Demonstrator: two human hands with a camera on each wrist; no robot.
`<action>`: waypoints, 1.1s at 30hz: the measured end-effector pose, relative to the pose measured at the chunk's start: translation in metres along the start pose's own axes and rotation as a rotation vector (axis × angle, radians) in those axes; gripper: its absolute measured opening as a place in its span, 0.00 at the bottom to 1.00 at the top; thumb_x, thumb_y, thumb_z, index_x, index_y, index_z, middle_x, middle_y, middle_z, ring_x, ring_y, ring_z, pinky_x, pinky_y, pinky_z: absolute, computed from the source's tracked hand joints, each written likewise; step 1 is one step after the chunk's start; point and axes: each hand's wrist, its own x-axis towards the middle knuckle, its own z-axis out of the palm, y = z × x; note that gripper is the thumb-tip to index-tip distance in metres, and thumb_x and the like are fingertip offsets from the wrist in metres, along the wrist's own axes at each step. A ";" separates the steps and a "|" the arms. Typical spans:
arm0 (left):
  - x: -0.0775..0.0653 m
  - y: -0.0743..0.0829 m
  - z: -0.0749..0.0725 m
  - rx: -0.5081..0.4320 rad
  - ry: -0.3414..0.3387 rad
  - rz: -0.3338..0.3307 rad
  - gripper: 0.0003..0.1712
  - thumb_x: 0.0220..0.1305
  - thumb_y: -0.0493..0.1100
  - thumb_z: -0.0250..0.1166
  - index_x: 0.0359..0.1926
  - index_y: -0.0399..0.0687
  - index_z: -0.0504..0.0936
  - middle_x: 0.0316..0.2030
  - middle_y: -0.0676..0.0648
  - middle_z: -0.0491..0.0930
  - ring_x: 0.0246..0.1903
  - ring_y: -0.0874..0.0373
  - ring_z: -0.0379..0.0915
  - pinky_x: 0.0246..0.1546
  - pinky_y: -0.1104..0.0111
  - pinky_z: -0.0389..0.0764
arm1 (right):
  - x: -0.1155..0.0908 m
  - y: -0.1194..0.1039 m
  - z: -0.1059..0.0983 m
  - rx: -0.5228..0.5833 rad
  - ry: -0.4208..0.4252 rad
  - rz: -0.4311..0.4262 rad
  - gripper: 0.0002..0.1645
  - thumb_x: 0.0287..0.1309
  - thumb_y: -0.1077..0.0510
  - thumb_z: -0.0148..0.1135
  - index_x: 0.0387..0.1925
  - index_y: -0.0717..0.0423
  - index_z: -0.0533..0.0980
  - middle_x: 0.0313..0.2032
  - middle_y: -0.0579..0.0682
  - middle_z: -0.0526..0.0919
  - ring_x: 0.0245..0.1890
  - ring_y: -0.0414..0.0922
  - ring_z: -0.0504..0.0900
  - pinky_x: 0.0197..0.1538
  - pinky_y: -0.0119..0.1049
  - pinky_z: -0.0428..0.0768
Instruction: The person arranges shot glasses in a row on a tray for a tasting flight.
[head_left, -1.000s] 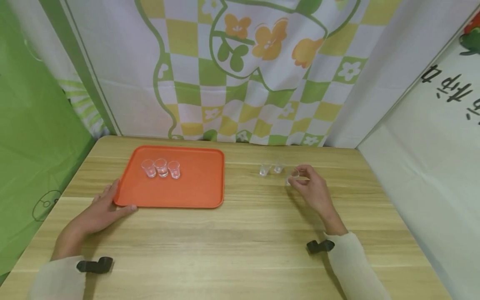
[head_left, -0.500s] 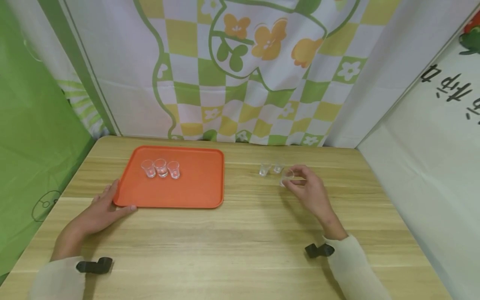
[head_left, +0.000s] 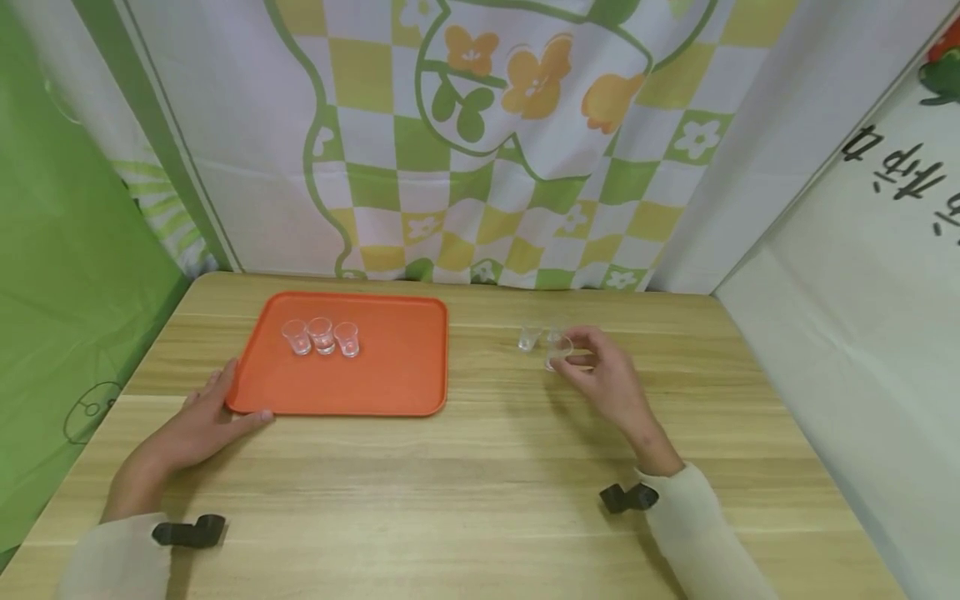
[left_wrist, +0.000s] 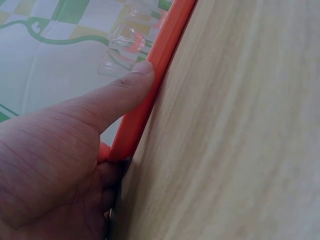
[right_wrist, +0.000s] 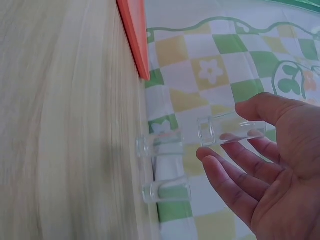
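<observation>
My right hand [head_left: 603, 379] pinches a small clear shot glass [head_left: 558, 354] by its side between thumb and fingers. In the right wrist view that shot glass [right_wrist: 232, 129] is off the table, its base toward the tabletop. Just beyond it, two more shot glasses stand on the table: one [head_left: 529, 338] to the left, the other [right_wrist: 167, 190] partly behind the held glass in the head view. My left hand [head_left: 197, 421] rests against the near left corner of an orange tray [head_left: 390, 367], thumb [left_wrist: 125, 92] along its front rim. Three shot glasses [head_left: 322, 337] stand in a row on the tray.
The wooden table [head_left: 420, 492] meets a patterned curtain [head_left: 517, 192] at the back. A green cloth [head_left: 67, 250] hangs on the left, and a white sheet with dark lettering [head_left: 862, 333] on the right. Black wrist cameras sit on both sleeves.
My right hand has moved left with the shot glass, toward the two standing glasses. The left hand and the tray have stayed in place.
</observation>
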 end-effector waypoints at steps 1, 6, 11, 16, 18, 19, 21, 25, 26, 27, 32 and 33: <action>0.000 0.000 0.000 -0.002 -0.001 -0.003 0.62 0.73 0.62 0.61 0.80 0.39 0.26 0.76 0.22 0.30 0.73 0.20 0.22 0.65 0.25 0.32 | 0.001 -0.001 0.001 -0.002 -0.001 -0.008 0.22 0.63 0.65 0.72 0.55 0.66 0.76 0.50 0.60 0.85 0.43 0.60 0.88 0.45 0.42 0.87; -0.001 0.000 0.000 -0.009 -0.005 -0.013 0.62 0.73 0.62 0.61 0.81 0.41 0.26 0.76 0.22 0.28 0.71 0.17 0.21 0.63 0.23 0.34 | 0.005 -0.006 0.010 -0.016 -0.003 -0.060 0.22 0.60 0.67 0.73 0.55 0.66 0.76 0.50 0.62 0.85 0.42 0.58 0.88 0.44 0.42 0.88; 0.000 -0.001 0.001 -0.002 -0.003 -0.016 0.62 0.73 0.63 0.61 0.81 0.41 0.26 0.76 0.22 0.28 0.70 0.16 0.22 0.61 0.21 0.36 | 0.010 -0.008 0.021 -0.004 -0.016 -0.106 0.22 0.60 0.68 0.73 0.54 0.67 0.76 0.48 0.63 0.86 0.40 0.58 0.89 0.43 0.43 0.88; 0.000 -0.002 0.001 0.002 -0.005 -0.020 0.62 0.73 0.63 0.61 0.81 0.41 0.25 0.76 0.22 0.28 0.70 0.15 0.22 0.61 0.21 0.36 | 0.014 -0.012 0.030 0.010 -0.040 -0.118 0.22 0.61 0.66 0.73 0.54 0.65 0.76 0.48 0.58 0.86 0.41 0.57 0.89 0.43 0.43 0.88; 0.000 -0.002 0.001 0.004 -0.007 -0.023 0.62 0.73 0.63 0.60 0.81 0.41 0.25 0.76 0.22 0.28 0.70 0.14 0.22 0.61 0.21 0.36 | 0.015 -0.013 0.033 0.019 -0.050 -0.110 0.22 0.62 0.65 0.73 0.55 0.65 0.76 0.49 0.57 0.85 0.42 0.56 0.88 0.44 0.42 0.88; 0.000 -0.002 0.000 0.006 -0.008 -0.024 0.62 0.73 0.63 0.60 0.80 0.41 0.25 0.76 0.21 0.27 0.69 0.14 0.22 0.61 0.21 0.36 | 0.017 -0.014 0.035 0.027 -0.053 -0.103 0.22 0.62 0.65 0.73 0.55 0.64 0.76 0.49 0.58 0.85 0.43 0.57 0.88 0.44 0.42 0.88; 0.000 -0.002 0.000 0.006 -0.010 -0.026 0.62 0.73 0.63 0.60 0.80 0.40 0.25 0.75 0.21 0.27 0.69 0.13 0.21 0.61 0.21 0.35 | 0.019 -0.015 0.039 0.041 -0.061 -0.085 0.23 0.63 0.64 0.72 0.56 0.65 0.75 0.51 0.59 0.84 0.45 0.57 0.88 0.45 0.40 0.87; 0.000 -0.003 -0.001 0.008 -0.009 -0.026 0.62 0.74 0.63 0.59 0.80 0.39 0.25 0.75 0.20 0.26 0.69 0.13 0.20 0.61 0.22 0.34 | 0.024 -0.016 0.047 0.093 -0.080 -0.064 0.23 0.63 0.65 0.72 0.56 0.66 0.75 0.52 0.61 0.83 0.46 0.58 0.87 0.45 0.39 0.87; 0.000 -0.003 -0.001 0.007 -0.008 -0.024 0.62 0.74 0.63 0.59 0.80 0.39 0.25 0.75 0.20 0.27 0.69 0.14 0.20 0.62 0.22 0.33 | 0.025 -0.016 0.049 0.105 -0.084 -0.064 0.22 0.63 0.65 0.72 0.56 0.66 0.75 0.51 0.62 0.83 0.46 0.58 0.87 0.45 0.40 0.87; 0.000 -0.003 -0.001 0.006 -0.008 -0.023 0.62 0.74 0.63 0.60 0.80 0.39 0.25 0.75 0.20 0.27 0.69 0.14 0.20 0.62 0.22 0.33 | 0.026 -0.016 0.051 0.115 -0.087 -0.065 0.22 0.63 0.65 0.72 0.56 0.66 0.75 0.51 0.62 0.83 0.46 0.59 0.87 0.45 0.41 0.87; -0.001 -0.002 0.000 -0.003 -0.011 -0.027 0.62 0.73 0.63 0.60 0.80 0.40 0.25 0.75 0.21 0.26 0.69 0.14 0.20 0.62 0.22 0.34 | 0.031 -0.018 0.061 0.115 -0.089 -0.068 0.22 0.62 0.66 0.72 0.56 0.65 0.75 0.50 0.60 0.84 0.45 0.59 0.87 0.46 0.41 0.87; -0.001 -0.002 0.000 -0.004 -0.011 -0.030 0.62 0.73 0.63 0.60 0.80 0.41 0.25 0.75 0.21 0.26 0.69 0.14 0.20 0.61 0.22 0.34 | 0.032 -0.019 0.062 0.113 -0.092 -0.067 0.22 0.63 0.65 0.72 0.56 0.65 0.75 0.50 0.60 0.84 0.46 0.58 0.87 0.46 0.41 0.87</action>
